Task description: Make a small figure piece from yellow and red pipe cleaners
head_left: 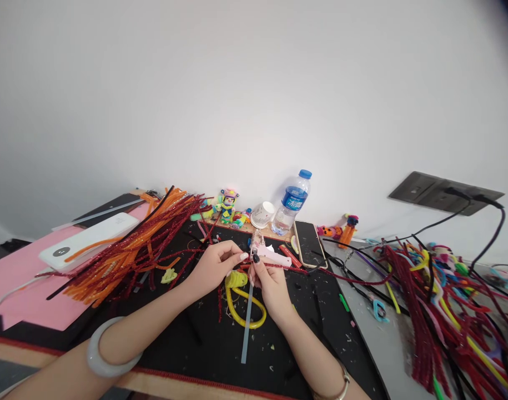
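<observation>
My left hand (pixel 215 265) and my right hand (pixel 270 283) meet over the black mat (pixel 204 344), fingertips pinched together on a thin dark red pipe cleaner (pixel 320 272) that trails off to the right. Just below the fingers lies a yellow pipe cleaner coil and loop (pixel 242 303). A clear glue stick (pixel 247 328) lies across that loop. A pink-and-white glue gun (pixel 270 253) rests just behind my hands. A pale bangle (pixel 107 355) sits on my left wrist.
A heap of orange and red pipe cleaners (pixel 129 244) lies at the left beside a white power bank (pixel 87 239). Behind stand a water bottle (pixel 291 203), a paper cup (pixel 262 214), a phone (pixel 308 243) and small figures (pixel 226 204). Mixed-colour pipe cleaners (pixel 437 300) cover the right.
</observation>
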Action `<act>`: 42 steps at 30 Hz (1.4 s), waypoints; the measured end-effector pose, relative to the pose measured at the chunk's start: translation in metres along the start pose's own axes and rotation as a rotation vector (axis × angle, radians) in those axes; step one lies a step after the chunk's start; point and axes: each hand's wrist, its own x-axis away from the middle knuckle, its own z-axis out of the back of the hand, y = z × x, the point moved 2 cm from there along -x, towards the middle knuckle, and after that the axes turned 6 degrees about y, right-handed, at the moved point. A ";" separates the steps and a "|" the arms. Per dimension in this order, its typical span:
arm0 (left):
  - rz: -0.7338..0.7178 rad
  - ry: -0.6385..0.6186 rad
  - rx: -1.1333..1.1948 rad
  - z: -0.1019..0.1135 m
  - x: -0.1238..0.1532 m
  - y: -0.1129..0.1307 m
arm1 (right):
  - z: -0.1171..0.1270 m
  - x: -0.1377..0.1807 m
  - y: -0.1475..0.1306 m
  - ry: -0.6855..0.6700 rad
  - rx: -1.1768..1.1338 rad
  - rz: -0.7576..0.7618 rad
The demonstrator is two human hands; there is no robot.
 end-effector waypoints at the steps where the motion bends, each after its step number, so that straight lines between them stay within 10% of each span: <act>1: 0.020 0.016 -0.004 0.000 0.000 -0.001 | -0.001 0.001 0.000 -0.013 -0.003 -0.001; 6: 0.018 0.030 -0.021 -0.001 -0.001 -0.001 | -0.002 0.001 0.001 -0.075 -0.008 -0.014; 16: -0.048 -0.395 -0.111 -0.002 0.002 0.002 | 0.003 -0.001 0.007 -0.056 0.019 0.007; 23: -0.027 -0.172 0.042 0.001 -0.001 0.000 | 0.007 -0.007 0.004 0.049 -0.162 -0.015; 31: -0.188 -0.019 -0.086 0.004 -0.002 0.002 | -0.001 -0.002 0.005 -0.125 -0.114 -0.064; 42: -0.117 -0.032 -0.045 0.000 0.000 -0.001 | 0.003 -0.005 0.005 -0.014 -0.134 -0.012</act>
